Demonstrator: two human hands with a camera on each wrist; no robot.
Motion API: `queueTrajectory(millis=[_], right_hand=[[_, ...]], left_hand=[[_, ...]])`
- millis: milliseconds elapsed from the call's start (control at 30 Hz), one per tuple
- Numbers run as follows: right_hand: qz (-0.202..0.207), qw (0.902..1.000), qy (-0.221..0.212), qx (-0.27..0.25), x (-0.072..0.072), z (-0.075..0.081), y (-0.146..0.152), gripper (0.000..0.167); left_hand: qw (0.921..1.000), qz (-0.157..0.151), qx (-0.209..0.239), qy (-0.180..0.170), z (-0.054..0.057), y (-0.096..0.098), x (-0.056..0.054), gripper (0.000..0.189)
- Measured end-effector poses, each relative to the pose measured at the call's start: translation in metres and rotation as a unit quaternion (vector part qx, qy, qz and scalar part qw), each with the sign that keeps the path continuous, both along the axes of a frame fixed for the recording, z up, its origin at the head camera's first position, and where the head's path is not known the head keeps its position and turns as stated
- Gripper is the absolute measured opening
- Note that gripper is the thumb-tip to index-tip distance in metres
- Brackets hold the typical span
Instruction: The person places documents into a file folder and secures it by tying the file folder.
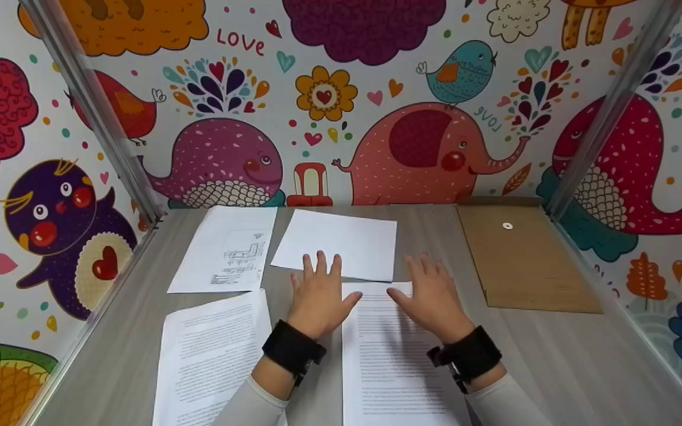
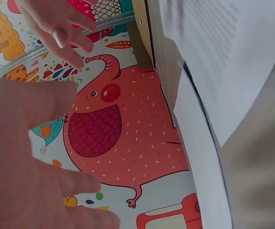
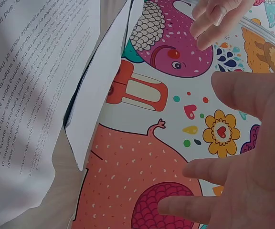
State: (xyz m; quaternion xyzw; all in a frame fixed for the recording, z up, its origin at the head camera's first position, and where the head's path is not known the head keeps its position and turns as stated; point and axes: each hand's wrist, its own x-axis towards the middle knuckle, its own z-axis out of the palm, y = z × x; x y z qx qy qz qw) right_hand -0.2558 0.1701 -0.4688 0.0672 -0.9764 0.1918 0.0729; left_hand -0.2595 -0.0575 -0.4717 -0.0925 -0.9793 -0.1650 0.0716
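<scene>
Both hands hover over the table with nothing in them. My left hand (image 1: 318, 300) is above the gap left of the middle printed sheet (image 1: 403, 367), its fingers spread and straight. Over that sheet's upper right part, my right hand (image 1: 433, 297) is likewise spread, casting a shadow on the text. Just beyond the fingertips lies a blank white sheet (image 1: 341, 239), set at a slight angle. The left wrist view shows the left hand (image 2: 37, 157) apart from the papers, and in the right wrist view the right hand (image 3: 242, 162) is apart from them too.
A second stack of printed text (image 1: 214, 355) lies at front left. Behind it is a sheet with a line drawing (image 1: 222, 248). A brown envelope (image 1: 530, 260) with a white round button lies at the right. Cartoon-patterned walls (image 1: 323, 94) with metal corner posts enclose the table.
</scene>
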Motion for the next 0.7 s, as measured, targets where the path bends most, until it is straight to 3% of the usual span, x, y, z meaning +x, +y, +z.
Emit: queueTrajectory(millis=[367,533,700], right_hand=[[0.003,0.9999,-0.004,-0.009,-0.003,-0.002,0.01,0.082],[-0.014,0.9993,-0.013,-0.033,-0.014,-0.003,0.035,0.081],[-0.058,0.9948,-0.04,-0.074,-0.026,-0.005,0.071,0.079]], left_hand=[[1.0,0.003,-0.002,-0.002,-0.005,0.002,-0.002,0.088],[1.0,-0.002,0.007,0.004,-0.01,0.005,-0.002,0.086],[0.9998,-0.019,-0.002,-0.008,-0.011,0.015,0.005,0.086]])
